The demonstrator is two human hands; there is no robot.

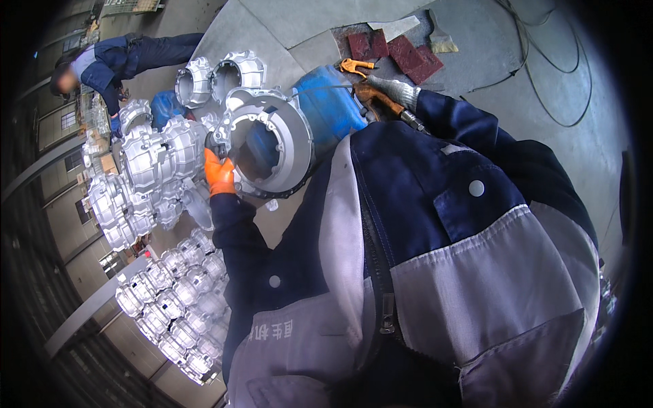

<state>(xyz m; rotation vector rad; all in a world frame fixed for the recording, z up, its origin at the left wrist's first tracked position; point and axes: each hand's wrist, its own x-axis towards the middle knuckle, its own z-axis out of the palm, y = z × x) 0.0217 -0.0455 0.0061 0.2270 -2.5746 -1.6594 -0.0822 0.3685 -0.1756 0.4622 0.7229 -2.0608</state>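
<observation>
Left hand [219,173], orange glove, grips the rim of one large round metal casting [269,139], which sits just right of that hand, tilted on edge. Right hand [389,92], grey glove, is closed around one orange-handled tool [360,81] behind the casting. One blue drum [330,109] lies between them. Two heaps of similar castings [146,173] at left, too many to count.

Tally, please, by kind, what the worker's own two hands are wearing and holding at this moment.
Orange glove: 1
White knit glove: 1
Silver ring-shaped casting: 1
Hand-held power tool: 1
Total: 4
</observation>
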